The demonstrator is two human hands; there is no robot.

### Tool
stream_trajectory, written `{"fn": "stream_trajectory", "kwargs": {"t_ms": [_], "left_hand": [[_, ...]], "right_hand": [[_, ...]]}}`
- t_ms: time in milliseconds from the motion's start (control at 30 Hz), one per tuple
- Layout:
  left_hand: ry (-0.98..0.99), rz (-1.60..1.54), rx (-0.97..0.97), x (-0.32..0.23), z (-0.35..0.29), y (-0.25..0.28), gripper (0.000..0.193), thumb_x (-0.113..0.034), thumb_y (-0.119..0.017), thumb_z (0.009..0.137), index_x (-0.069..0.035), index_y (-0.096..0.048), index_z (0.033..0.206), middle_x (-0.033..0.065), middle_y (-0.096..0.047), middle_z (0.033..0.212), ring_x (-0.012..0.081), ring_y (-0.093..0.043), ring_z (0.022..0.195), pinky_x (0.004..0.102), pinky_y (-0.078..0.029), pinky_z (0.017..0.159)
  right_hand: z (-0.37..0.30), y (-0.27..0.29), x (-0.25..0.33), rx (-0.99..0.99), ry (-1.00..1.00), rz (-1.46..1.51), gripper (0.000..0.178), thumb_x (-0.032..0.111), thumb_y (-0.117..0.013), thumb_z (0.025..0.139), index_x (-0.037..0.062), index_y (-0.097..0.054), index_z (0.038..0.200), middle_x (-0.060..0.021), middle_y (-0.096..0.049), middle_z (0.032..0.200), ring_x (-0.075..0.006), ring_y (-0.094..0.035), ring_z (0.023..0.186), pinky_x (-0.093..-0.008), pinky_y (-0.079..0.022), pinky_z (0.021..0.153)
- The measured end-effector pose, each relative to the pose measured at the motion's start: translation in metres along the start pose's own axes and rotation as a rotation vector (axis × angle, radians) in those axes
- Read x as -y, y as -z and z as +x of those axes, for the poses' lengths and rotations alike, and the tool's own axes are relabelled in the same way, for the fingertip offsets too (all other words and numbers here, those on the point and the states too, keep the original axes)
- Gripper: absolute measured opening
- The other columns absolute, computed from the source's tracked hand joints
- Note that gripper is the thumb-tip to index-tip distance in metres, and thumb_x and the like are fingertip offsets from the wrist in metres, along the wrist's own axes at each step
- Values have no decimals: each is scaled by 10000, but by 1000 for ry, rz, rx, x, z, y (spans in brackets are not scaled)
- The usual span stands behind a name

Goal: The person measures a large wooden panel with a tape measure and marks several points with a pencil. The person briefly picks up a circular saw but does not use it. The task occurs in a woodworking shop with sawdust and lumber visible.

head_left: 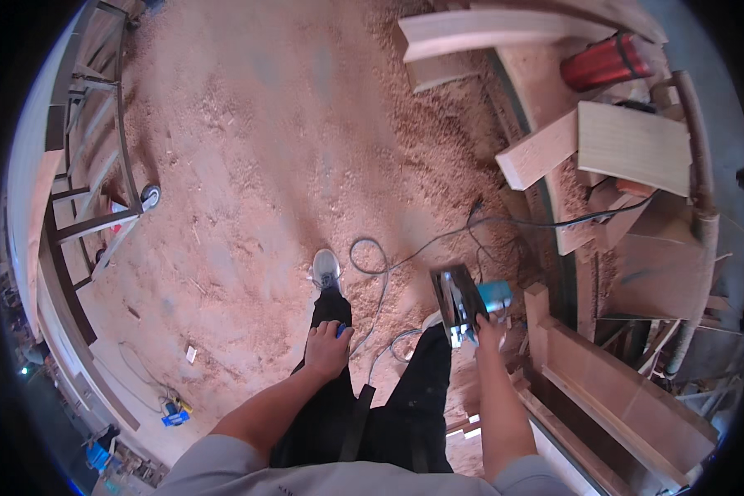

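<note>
My right hand (pixel 489 329) grips an electric hand planer (pixel 459 302) with a dark, shiny flat sole and a teal body, held beside my right leg above the floor. The fingers wrap round its near end and partly hide it. In front of my left thigh, my left hand (pixel 328 347) is closed, and a small blue thing (pixel 341 330) shows at its fingers; most of it is hidden. A dark power cable (pixel 386 270) loops over the floor between my feet and the workpieces at the right.
Wood shavings (pixel 248 190) cover the floor. To the right stand wooden beams (pixel 628 397), loose boards (pixel 632 149) and a red cylinder (pixel 605 64). A metal frame on a caster (pixel 150 197) lines the left side, near a blue and yellow power tool (pixel 176 411) lying on the floor.
</note>
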State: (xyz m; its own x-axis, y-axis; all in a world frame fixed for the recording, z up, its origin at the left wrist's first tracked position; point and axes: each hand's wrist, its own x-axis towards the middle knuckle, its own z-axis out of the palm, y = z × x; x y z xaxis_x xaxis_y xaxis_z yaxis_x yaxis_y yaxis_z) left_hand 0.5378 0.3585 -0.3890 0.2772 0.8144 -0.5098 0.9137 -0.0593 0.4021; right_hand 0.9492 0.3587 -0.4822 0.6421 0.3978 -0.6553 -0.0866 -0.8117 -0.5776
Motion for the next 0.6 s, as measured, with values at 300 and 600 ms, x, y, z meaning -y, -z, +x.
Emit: {"fn": "stream_trajectory", "kwargs": {"t_ms": [300,600], "left_hand": [[-191,-10,75,12,-71,30,337,-258,-648,876,-169,-645,1201,147,-603,1150,344,-579,1135,519,-467,900],[225,-1097,-6,-13,-172,86,310,-362,-745,863,-72,-720,970,119,-728,889,243,-690,816,370,-538,759]], "right_hand": [[-163,182,25,37,195,-254,188,10,-731,800,-49,-697,975,-58,-673,781,-149,-624,634,-310,-494,527],[-316,148,177,379,501,-619,314,242,-840,852,-45,-741,928,-156,-725,934,-247,-633,798,-374,-528,760]]}}
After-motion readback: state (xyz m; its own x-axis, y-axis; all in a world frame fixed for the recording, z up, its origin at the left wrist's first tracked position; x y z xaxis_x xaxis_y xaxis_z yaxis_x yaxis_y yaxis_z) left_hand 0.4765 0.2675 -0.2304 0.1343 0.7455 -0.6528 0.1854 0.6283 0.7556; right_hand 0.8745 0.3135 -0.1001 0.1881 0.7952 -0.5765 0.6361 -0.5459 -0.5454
